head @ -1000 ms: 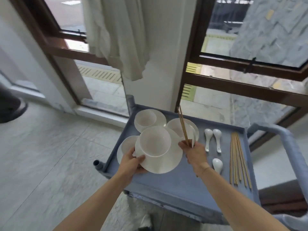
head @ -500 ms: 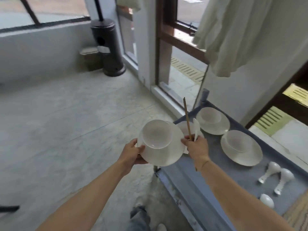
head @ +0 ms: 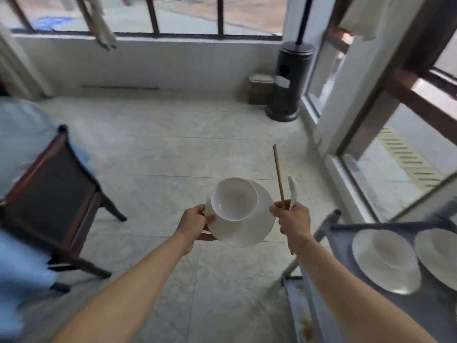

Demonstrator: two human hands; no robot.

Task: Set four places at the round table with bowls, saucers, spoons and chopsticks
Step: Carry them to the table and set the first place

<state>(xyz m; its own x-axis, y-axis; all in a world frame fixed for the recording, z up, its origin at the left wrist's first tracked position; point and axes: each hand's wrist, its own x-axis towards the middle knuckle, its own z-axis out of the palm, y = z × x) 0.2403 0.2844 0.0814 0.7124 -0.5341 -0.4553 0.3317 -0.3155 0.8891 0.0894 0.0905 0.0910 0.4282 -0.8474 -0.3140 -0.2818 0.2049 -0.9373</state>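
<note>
A white saucer is gripped at its left rim by the left hand, thumb on top and fingers underneath, and a white bowl is carried on it, seated toward the saucer's left and far side. To the right of the saucer, a pair of brown chopsticks and a white spoon are held upright together in the curled right hand. Further right of the saucer, a blue-grey cart is seen with two more saucers, each bearing a bowl. Well to the left of the saucer a dark wooden chair stands on the pale tiled floor; beyond it, a dark patio heater is set by the windows.
</note>
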